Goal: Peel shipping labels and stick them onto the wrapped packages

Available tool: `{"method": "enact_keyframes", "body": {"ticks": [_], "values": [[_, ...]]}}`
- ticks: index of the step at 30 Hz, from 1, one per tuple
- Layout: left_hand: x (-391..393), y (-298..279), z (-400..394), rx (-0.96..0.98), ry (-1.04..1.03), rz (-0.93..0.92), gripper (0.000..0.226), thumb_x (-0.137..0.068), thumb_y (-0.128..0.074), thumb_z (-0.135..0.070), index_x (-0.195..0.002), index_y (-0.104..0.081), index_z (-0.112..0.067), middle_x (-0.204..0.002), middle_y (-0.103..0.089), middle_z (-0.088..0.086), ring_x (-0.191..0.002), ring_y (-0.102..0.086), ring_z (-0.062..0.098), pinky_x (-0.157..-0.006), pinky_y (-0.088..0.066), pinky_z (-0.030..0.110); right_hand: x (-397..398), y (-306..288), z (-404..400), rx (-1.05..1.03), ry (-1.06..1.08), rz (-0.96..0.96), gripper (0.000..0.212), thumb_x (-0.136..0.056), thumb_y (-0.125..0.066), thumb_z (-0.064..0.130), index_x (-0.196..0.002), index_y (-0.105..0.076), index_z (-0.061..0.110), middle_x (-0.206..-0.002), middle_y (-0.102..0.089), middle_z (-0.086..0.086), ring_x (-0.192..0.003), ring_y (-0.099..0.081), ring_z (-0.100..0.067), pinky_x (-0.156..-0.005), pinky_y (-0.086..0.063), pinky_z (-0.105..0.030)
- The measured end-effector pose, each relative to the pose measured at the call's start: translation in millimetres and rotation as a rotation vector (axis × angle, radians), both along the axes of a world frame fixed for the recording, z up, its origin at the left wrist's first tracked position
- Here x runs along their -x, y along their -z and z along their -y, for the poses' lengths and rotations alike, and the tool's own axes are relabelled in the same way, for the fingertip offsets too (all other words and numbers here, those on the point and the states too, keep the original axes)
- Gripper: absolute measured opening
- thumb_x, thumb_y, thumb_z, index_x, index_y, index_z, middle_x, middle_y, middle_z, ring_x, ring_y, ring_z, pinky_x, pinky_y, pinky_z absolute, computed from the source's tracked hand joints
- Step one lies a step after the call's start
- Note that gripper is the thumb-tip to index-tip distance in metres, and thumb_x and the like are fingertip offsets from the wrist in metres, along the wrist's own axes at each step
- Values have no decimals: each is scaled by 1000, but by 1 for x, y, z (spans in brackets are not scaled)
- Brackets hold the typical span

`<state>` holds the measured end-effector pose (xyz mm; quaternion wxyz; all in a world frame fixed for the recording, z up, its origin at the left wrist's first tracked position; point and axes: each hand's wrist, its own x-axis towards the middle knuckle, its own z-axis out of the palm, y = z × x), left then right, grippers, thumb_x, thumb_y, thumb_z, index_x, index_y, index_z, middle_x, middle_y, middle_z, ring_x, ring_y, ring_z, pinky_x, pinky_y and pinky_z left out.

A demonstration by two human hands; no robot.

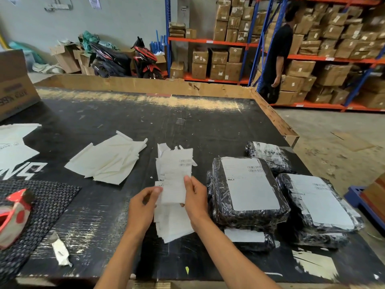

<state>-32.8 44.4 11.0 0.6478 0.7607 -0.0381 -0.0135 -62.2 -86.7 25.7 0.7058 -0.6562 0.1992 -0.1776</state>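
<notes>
Head view: the black table (129, 122) has a raised cardboard edge (273, 115) along its far and right sides, with bare room from 11 to 1 o'clock of the hands. Both hands pinch one label (175, 180) over the label stack (173, 222): left hand (143, 207) at its 8 o'clock corner, right hand (194, 200) at its 4 o'clock edge, fingers closed on it. Wrapped packages (250, 190) lie at 3 o'clock, just beside the right hand. Peeled backing sheets (108, 159) lie at 10 o'clock.
</notes>
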Motion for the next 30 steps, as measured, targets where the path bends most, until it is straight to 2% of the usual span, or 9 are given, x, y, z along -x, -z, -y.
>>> {"method": "enact_keyframes", "body": {"ticks": [2, 6, 8, 11, 13, 16, 19, 25, 30], "values": [[1, -13, -4, 120, -8, -18, 19, -90, -68, -17, -109, -68, -21, -100, -73, 0, -92, -68, 16, -78, -53, 25, 3, -14, -2, -88, -22, 28, 33, -107, -46, 26, -94, -63, 0, -77, -65, -6, -62, -55, -11, -46, -41, -23], [6, -37, -12, 340, 23, -39, 23, -83, -73, -12, -106, -70, -16, -99, -75, 9, -94, -69, 25, -87, -55, 38, 12, -51, -4, -248, -133, 44, 18, -98, -63, 19, -113, -70, 12, -104, -78, -7, -82, -71, -18, -52, -50, -26], [11, -50, -15, 479, 81, -72, 29, -77, -75, -19, -105, -70, -14, -98, -76, 10, -90, -69, 24, -83, -56, 33, 16, -66, -3, -292, -188, 28, 23, -93, -69, 13, -116, -70, 10, -107, -78, -10, -88, -72, -23, -56, -54, -28], [18, -64, -20, 655, 165, -110, 49, -59, -90, -39, -98, -76, -14, -90, -75, 10, -76, -69, 15, -70, -57, 21, 21, -85, 2, -307, -169, 68, 23, -92, -70, 10, -114, -71, 8, -108, -78, -10, -100, -73, -32, -77, -60, -46], [23, -71, -22, 662, 197, -114, 59, -46, -94, -50, -93, -80, -16, -83, -74, 8, -71, -68, 12, -67, -57, 19, 25, -96, 6, -306, -150, 101, 22, -91, -71, 11, -113, -72, 9, -107, -78, -8, -102, -73, -32, -79, -59, -48], [29, -79, -21, 633, 212, -106, 68, -42, -94, -53, -93, -78, -11, -80, -74, 10, -68, -69, 13, -64, -56, 19, 30, -109, 9, -283, -164, 150, 17, -91, -71, 12, -108, -74, 13, -105, -79, -4, -90, -74, -22, -60, -55, -29], [32, -86, -19, 615, 194, -95, 83, -41, -93, -56, -101, -71, -2, -81, -74, 12, -67, -69, 14, -64, -57, 20, 32, -114, 10, -252, -160, 163, 16, -90, -71, 13, -106, -74, 15, -103, -79, -1, -84, -73, -16, -57, -53, -25], [34, -95, -17, 570, 209, -70, 61, -43, -91, -58, -85, -80, -14, -79, -75, 11, -67, -68, 14, -62, -56, 20, 32, -114, 9, -229, -158, 159, 16, -90, -71, 14, -106, -73, 17, -102, -79, 1, -86, -74, -17, -61, -56, -27], [35, -98, -15, 558, 212, -41, 55, -47, -90, -58, -83, -80, -18, -77, -74, 9, -68, -66, 14, -63, -55, 19, 31, -115, 10, -238, -158, 151, 18, -90, -71, 13, -108, -73, 15, -104, -79, -1, -85, -74, -16, -59, -55, -25]]}}
